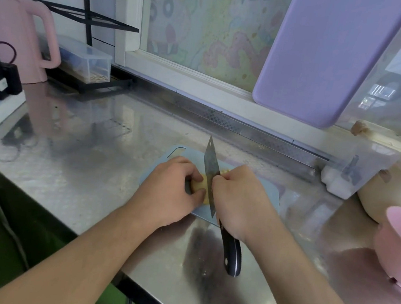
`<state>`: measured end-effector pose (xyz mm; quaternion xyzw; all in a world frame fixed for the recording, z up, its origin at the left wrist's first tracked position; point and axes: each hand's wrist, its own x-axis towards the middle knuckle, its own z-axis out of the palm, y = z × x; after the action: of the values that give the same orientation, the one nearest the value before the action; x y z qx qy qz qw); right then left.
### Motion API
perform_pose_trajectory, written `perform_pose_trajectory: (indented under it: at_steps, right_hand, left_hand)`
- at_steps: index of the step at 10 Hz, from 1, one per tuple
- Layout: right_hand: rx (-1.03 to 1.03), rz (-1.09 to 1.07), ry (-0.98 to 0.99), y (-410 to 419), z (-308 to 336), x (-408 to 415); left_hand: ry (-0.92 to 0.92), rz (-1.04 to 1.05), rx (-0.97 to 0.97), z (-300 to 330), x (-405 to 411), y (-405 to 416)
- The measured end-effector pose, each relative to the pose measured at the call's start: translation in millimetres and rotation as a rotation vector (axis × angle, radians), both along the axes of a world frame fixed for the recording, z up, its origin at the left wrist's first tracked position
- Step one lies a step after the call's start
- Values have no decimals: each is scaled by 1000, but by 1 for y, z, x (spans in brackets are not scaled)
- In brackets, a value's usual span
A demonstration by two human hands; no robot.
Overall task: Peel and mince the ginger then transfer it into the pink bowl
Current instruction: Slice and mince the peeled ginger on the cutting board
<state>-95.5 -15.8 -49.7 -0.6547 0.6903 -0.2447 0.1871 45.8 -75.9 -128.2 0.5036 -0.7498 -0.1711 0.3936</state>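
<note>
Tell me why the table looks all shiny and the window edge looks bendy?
In the head view, the steel counter mirrors window light and the pink kettle, giving glare; the wide-angle lens curves the window sill; the pink bowl at the edge looks stretched and soft.

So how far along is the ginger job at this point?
Peeling looks done: the ginger shows pale yellow, with no skin visible. Cutting is in hand: the left hand pins it on the blue cutting board while the right hand works the cleaver through it. A few cut pieces lie behind the blade. Fine mincing and transfer remain; the pink bowl holds no visible ginger.
</note>
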Motion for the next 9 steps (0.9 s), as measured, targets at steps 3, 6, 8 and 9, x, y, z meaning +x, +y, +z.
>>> perform_pose_trajectory:
  at_steps: [3,6,8,9]
  right_hand:
    - [19,-44,-113,-9,-4,-5]
    - [88,-54,-233,-1,-11,-22]
    - [13,-64,-307,1,-3,-25]
    - [3,-54,-347,1,-4,-23]
  left_hand:
    - [23,4,35,-1,0,2]
    - [10,7,43,0,0,4]
    - [25,11,38,1,1,2]
    - [38,13,43,1,2,2]
